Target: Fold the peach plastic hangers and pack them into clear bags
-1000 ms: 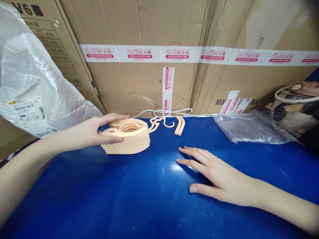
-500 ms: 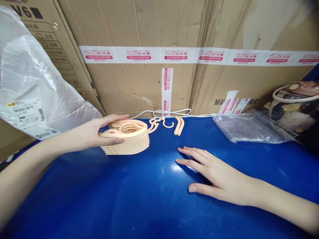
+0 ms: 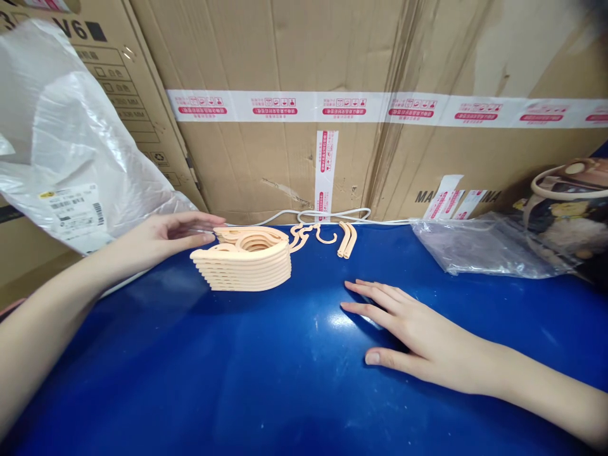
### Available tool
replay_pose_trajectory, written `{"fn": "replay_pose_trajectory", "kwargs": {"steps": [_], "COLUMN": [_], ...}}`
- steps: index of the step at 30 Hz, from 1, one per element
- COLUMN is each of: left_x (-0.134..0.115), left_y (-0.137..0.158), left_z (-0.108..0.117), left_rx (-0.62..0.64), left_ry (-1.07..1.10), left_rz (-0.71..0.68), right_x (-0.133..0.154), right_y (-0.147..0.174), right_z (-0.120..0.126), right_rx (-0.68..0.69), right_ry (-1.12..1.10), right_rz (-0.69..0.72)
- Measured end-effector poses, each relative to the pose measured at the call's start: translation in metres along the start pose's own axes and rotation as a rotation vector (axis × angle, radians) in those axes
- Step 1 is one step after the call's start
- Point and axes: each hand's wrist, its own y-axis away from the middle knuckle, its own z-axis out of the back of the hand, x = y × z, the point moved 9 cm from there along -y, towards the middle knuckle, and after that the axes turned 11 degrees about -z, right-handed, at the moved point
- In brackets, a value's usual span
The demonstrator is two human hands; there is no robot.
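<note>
A neat stack of peach plastic hanger parts (image 3: pixel 249 272) stands at the left middle of the blue table. My left hand (image 3: pixel 173 234) is just behind its left end, open, with fingers stretched out close to the pile; whether a fingertip touches it I cannot tell. Behind the stack's right end lie several loose hanger hooks (image 3: pixel 327 235). Two short curved peach pieces (image 3: pixel 348 240) are beside them. My right hand (image 3: pixel 413 329) rests open and palm down on the table at the right, fingers spread, holding nothing; the curved pieces are the nearest things to it.
Large cardboard boxes (image 3: pixel 266 164) with printed tape wall off the back. A white plastic mailer (image 3: pixel 90 139) leans at the left. A white cable (image 3: pixel 285 215) runs along the table's back edge. At the right lie a clear plastic bag (image 3: pixel 475 247) and a dark bag (image 3: pixel 565 215) with a handle.
My left hand has let go of the stack and drawn back to the left, its thumb coming off the top. My right hand has stayed in place; the view has shifted slightly.
</note>
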Motion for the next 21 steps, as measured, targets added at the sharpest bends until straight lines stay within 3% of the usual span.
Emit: {"fn": "replay_pose_trajectory", "kwargs": {"steps": [15, 21], "left_x": [0.009, 0.0], "left_y": [-0.01, -0.005], "left_z": [-0.002, -0.003], "left_rx": [-0.076, -0.026], "left_ry": [-0.096, -0.106], "left_rz": [-0.048, -0.04], "right_x": [0.0, 0.0], "right_y": [0.001, 0.001], "right_z": [0.001, 0.0], "right_rx": [-0.011, 0.009], "right_ry": [-0.022, 0.002], "right_rz": [0.008, -0.006]}}
